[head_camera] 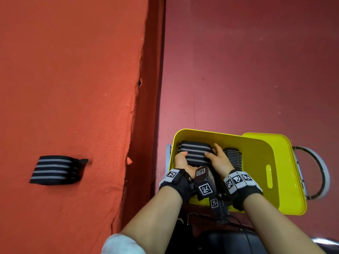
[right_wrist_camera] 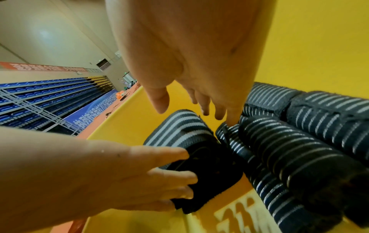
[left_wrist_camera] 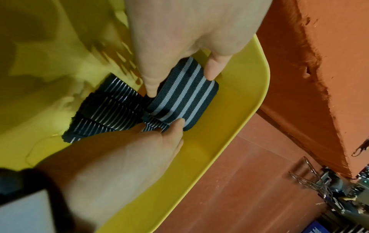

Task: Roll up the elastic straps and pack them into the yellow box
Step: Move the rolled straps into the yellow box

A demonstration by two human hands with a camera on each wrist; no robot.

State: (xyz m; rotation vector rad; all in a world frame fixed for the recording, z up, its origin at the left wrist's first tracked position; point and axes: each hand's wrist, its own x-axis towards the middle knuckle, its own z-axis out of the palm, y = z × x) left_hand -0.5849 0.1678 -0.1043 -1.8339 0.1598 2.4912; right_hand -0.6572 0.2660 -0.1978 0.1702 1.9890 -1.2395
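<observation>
My left hand (head_camera: pixel 180 161) has its fingers (right_wrist_camera: pixel 179 178) curled round one end of the rolled strap (head_camera: pixel 195 152), thumb on top, so that end is grasped. My right hand (head_camera: pixel 219 159) closes on the opposite end: its fingertips (left_wrist_camera: pixel 150 90) press the far edge and its thumb (left_wrist_camera: pixel 176 126) bears on the near edge, as the left wrist view shows. Between them the roll is pinched end to end.

The roll sits inside the yellow box (head_camera: pixel 286 208), low against the box wall nearest the orange table (head_camera: pixel 73 70). Whether it already rests on the box floor I cannot tell. Further rolls (right_wrist_camera: pixel 295 141) lie packed just beside it, deeper into the box, touching or nearly so.

Step in hand, as I judge it: seating this roll in the box. Both hands must then let go without the coil springing loose, which calls for a snug fit against the neighbouring rolls.

One more strap (head_camera: pixel 55 169) lies outside the box, on the orange table, well apart from it. It looks at least partly coiled with a tab sticking out. My next move would be to fetch it, tighten the coil, and pack it.
</observation>
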